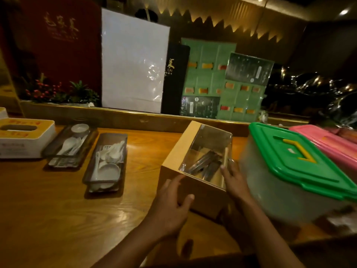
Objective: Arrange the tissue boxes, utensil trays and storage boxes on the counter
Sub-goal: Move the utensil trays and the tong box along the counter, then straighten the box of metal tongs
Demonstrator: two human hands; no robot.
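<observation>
A wooden box with a clear lid (181, 151) sits tilted on the wooden counter (58, 200), with dark utensils inside it. My left hand (170, 206) grips its near left corner. My right hand (233, 180) presses on its near right edge, fingers over the clear lid. To the left lie two dark utensil trays (69, 146) (106, 161) holding white spoons and dishes. A white and yellow tissue box (23, 138) stands at the far left. A clear storage box with a green lid (293, 161) stands right of my right hand, and a pink-lidded box (326, 144) lies behind it.
A raised gold-edged ledge (135, 115) runs along the back of the counter. On it stand a white board (133, 60), a black menu, green packets and a red sign with a plant. Dark shiny objects fill the far right.
</observation>
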